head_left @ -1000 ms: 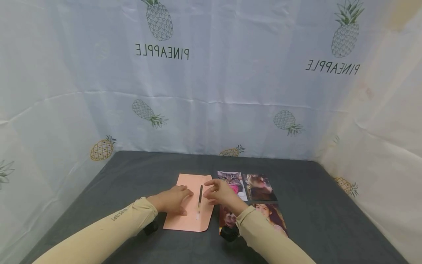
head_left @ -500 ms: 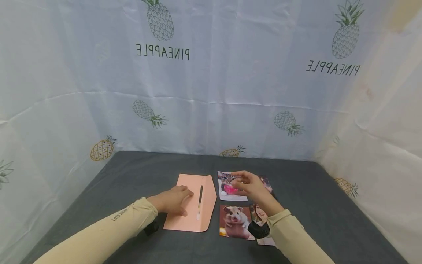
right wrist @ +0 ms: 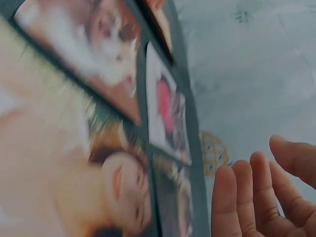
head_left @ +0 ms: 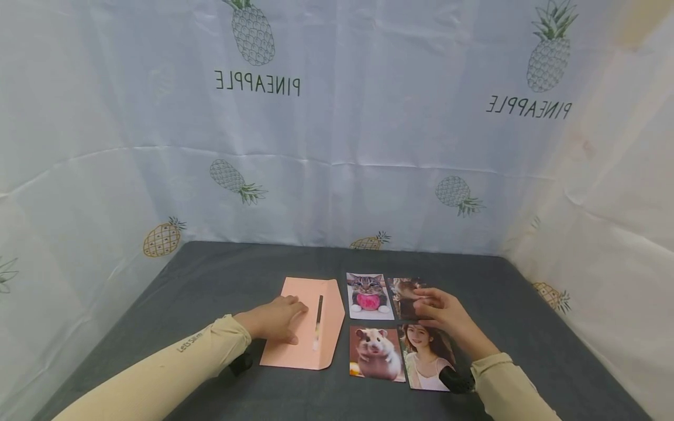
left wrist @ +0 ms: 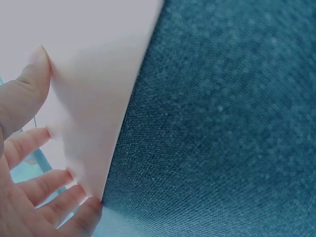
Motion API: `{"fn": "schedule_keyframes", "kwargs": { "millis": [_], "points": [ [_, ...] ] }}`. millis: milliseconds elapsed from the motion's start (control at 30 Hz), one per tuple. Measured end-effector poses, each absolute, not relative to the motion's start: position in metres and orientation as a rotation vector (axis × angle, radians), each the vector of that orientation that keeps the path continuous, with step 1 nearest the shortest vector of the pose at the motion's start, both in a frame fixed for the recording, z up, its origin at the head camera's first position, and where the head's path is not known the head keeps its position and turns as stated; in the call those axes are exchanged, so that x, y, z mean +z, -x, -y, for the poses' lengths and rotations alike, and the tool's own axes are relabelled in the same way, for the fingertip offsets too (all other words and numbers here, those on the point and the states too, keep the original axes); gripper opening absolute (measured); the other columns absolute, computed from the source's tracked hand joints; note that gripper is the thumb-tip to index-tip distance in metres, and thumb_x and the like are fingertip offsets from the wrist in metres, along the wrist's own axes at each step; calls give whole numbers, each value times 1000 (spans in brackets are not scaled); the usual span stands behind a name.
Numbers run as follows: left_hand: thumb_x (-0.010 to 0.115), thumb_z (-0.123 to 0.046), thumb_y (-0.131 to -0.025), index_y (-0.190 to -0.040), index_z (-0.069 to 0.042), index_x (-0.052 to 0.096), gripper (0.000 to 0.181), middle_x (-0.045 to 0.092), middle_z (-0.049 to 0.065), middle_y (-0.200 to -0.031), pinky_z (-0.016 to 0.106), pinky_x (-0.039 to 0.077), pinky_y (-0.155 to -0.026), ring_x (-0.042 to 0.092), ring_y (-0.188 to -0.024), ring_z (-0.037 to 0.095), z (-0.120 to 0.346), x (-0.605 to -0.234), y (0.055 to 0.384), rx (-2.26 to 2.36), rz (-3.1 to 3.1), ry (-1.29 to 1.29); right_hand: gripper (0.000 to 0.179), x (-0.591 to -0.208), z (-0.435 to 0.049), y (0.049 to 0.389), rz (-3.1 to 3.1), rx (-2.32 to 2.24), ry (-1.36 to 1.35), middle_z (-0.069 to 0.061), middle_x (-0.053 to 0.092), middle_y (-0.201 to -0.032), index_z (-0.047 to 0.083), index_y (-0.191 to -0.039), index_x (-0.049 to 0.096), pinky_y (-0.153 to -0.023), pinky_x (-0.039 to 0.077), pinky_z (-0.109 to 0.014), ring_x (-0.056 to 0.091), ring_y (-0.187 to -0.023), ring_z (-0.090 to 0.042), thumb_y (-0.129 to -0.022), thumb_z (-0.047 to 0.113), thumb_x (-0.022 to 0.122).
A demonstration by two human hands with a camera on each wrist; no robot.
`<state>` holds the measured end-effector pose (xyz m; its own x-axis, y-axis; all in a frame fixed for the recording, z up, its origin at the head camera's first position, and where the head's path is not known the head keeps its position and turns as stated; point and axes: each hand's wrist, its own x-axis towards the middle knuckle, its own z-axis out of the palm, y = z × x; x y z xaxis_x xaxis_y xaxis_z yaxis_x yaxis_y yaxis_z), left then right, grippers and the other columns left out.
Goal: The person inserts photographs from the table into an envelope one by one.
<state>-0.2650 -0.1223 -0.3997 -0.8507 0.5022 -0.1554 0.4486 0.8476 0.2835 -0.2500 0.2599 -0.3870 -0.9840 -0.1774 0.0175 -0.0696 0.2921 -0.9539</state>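
Note:
My left hand [head_left: 276, 320] rests on a pink envelope [head_left: 330, 333] with its fingers spread; the left wrist view shows the thumb and fingertips against its pale surface. A narrow strip [head_left: 318, 321], dark at the far end and pale at the near end, shows beside the envelope's pointed flap on the right. Over the far right photo [head_left: 402, 295], a dark print, hovers my right hand [head_left: 447, 316], partly covering it. In the right wrist view its fingers [right wrist: 225, 197] are extended with nothing between them. Whether they touch the photo I cannot tell.
Other photos lie in a two-by-two layout: a cat [head_left: 368, 298], a hamster [head_left: 376, 354] and a person in a light top [head_left: 426, 368]. The dark cloth-covered table [head_left: 237, 263] ends at a hanging pineapple-print curtain [head_left: 337, 193].
My right hand has moved away from the envelope's flap to the right, over the cat photo, and is now by the far right photo. The flap lies unfolded further rightward. My left hand stays put.

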Motion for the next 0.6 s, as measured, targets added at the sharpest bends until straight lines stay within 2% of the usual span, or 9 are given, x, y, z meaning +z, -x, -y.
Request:
{"fn": "schedule_keyframes", "kwargs": {
  "millis": [167, 600],
  "points": [
    [81, -26, -78, -132, -9, 55, 62, 43, 21, -145, 51, 40, -105, 40, -135, 40, 123, -400, 266, 344, -2808, -732, 54, -397, -284, 248, -2511, -1719, 226, -28, 59, -117, -13, -134, 42, -80, 57, -37, 65, -101, -29, -93, 13, 65],
    [80, -26, -78, -132, -7, 54, 62, 44, 23, -144, 51, 40, -105, 40, -134, 42, 123, -399, 264, 332, -2804, -765, 56, -413, -328, 234, -2591, -1524, 157, -15, 66, -106, -16, -131, 44, -72, 57, -33, 64, -89, -8, -91, 15, 68]
  ]
}}
